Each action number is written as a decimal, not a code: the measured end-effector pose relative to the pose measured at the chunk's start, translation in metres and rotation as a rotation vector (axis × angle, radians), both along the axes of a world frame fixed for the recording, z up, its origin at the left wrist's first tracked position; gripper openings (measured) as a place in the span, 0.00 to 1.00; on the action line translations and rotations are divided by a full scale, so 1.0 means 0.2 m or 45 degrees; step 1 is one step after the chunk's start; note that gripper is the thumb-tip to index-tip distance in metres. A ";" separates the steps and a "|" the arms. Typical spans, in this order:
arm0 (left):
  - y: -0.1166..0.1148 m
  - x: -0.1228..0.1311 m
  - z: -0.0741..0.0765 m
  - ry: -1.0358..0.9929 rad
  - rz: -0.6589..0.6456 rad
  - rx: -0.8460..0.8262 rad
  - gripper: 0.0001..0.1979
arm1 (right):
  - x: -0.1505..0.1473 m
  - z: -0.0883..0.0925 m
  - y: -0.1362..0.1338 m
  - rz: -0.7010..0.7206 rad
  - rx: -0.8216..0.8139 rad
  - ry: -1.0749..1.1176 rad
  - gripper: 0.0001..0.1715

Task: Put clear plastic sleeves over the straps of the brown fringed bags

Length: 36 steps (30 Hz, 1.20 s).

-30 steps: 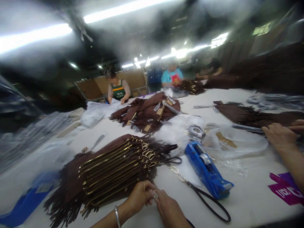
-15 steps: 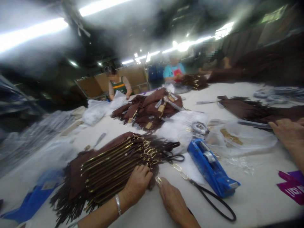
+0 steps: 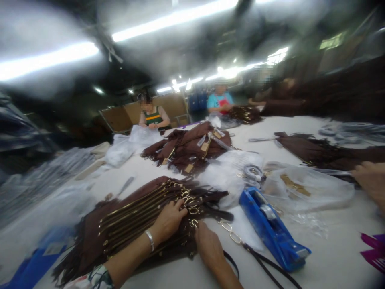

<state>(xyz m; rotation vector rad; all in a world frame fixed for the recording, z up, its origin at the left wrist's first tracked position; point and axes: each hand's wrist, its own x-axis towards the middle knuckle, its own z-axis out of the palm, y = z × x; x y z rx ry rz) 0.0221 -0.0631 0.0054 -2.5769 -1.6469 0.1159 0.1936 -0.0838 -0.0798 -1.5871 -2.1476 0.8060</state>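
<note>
I count one left hand [image 3: 170, 220] and one right hand [image 3: 209, 243] in front, one bracelet [image 3: 149, 240], one tape dispenser [image 3: 272, 230], three co-workers [image 3: 154, 118] across; overlapping fringed bags [image 3: 93, 226] cannot be counted exactly.

We see the right hand [image 3: 208, 242] partly hiding a gold clasp [image 3: 194, 222] at lower centre. The bottom edge crops a dark strap [image 3: 249, 248]; the right edge, a co-worker's hand [image 3: 371, 180]. At left, grey bundles [image 3: 57, 170] blur beyond our telling.

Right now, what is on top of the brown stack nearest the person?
Gold zips and rings show on the stack; the left hand is over it, and whatever that hand covers is hidden.
</note>
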 end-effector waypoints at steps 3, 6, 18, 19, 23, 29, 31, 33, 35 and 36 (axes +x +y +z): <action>0.03 -0.02 0.02 -0.052 0.015 -0.022 0.13 | 0.01 0.00 -0.01 -0.004 0.013 0.001 0.14; 0.04 -0.04 0.03 -0.071 0.004 -0.039 0.13 | 0.01 0.00 0.00 -0.005 0.022 -0.002 0.15; -0.05 0.06 -0.05 0.071 0.056 -0.031 0.28 | -0.05 -0.05 0.11 0.105 0.094 -0.056 0.14; -0.04 0.05 -0.05 0.071 0.061 -0.045 0.28 | -0.05 -0.05 0.11 0.104 0.102 -0.061 0.15; 0.00 0.02 -0.06 0.083 0.048 -0.078 0.15 | -0.05 -0.05 0.10 0.090 0.124 -0.073 0.16; -0.02 0.06 -0.06 0.107 0.036 0.040 0.09 | -0.07 -0.05 0.12 0.041 0.118 -0.047 0.16; -0.03 0.07 -0.08 0.074 0.067 0.084 0.08 | -0.09 -0.05 0.12 0.030 0.117 -0.045 0.17; -0.04 0.06 -0.10 0.024 0.085 0.119 0.07 | -0.12 -0.05 0.12 0.020 0.127 -0.045 0.16; -0.04 0.05 -0.11 -0.030 0.097 0.146 0.06 | -0.14 -0.04 0.11 0.007 0.139 -0.049 0.16; -0.04 0.05 -0.12 -0.058 0.104 0.158 0.06 | -0.15 -0.04 0.11 -0.002 0.142 -0.054 0.16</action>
